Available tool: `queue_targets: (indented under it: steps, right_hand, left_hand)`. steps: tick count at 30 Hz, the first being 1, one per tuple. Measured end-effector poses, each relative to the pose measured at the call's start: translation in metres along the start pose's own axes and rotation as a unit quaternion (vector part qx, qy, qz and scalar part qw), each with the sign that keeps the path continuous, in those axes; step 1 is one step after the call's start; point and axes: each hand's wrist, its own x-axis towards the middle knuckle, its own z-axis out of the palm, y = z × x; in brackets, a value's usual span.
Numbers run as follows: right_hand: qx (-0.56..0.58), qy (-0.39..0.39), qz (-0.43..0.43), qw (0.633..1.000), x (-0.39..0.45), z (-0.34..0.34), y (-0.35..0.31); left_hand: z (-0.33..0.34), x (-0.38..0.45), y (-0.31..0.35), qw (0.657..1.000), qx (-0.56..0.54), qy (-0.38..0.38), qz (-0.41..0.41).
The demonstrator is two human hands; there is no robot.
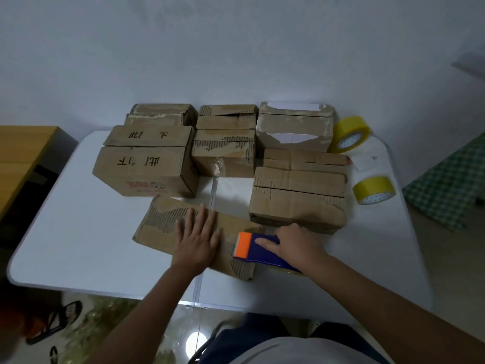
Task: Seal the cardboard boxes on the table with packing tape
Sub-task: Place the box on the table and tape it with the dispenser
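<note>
A flat worn cardboard box (162, 224) lies at the front middle of the white table (78, 232). My left hand (196, 237) presses flat on its top, fingers spread. At the box's right end my right hand (294, 245) grips a blue tape dispenser (262, 252) with an orange front, its forefinger stretched along the top. The dispenser's orange end rests on the box. Several other cardboard boxes (296, 198) stand behind in rows.
Two yellow tape rolls sit at the table's right edge, one at the back (349, 134) and one nearer (374, 189). A paper slip (364, 160) lies between them. A wooden cabinet (23, 153) stands left; sandals (57, 320) lie on the floor.
</note>
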Motion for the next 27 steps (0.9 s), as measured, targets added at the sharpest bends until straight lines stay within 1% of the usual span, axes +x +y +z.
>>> queue_targets:
  steps: [3,6,9,12,16,18,21,22,27]
  right_hand:
    - [0.027,-0.004,0.011,1.000,-0.003,0.003,0.009]
    - [0.036,0.000,0.008,0.999,-0.010,0.010,0.017]
    - [0.020,-0.005,0.008,1.000,-0.019,0.012,0.042]
    - [0.049,-0.007,0.020,0.999,-0.029,0.014,0.068]
    - [0.061,-0.018,0.007,0.998,-0.028,0.021,0.066]
    - [0.065,-0.025,0.013,0.997,-0.025,0.025,0.064]
    - [0.071,-0.024,0.015,0.997,-0.024,0.027,0.063]
    - [0.072,-0.024,0.012,0.997,-0.024,0.028,0.063]
    - [0.084,-0.014,0.003,0.996,-0.024,0.025,0.076]
  left_hand:
    - [0.012,0.001,0.007,1.000,0.016,-0.006,-0.007]
    - [0.015,0.002,0.003,0.998,0.059,-0.026,-0.003]
    - [0.013,0.001,0.005,1.000,0.025,-0.004,-0.011]
    - [0.013,0.001,0.007,0.999,0.029,0.001,-0.016]
    - [0.003,-0.003,0.020,0.999,0.026,0.026,-0.032]
    - [-0.002,-0.011,0.043,0.999,-0.007,0.046,-0.018]
    - [0.009,-0.023,0.077,0.998,-0.042,0.033,0.043]
    - [0.016,-0.025,0.082,0.998,-0.041,0.031,0.048]
    - [0.027,-0.024,0.082,0.998,-0.017,0.057,0.028]
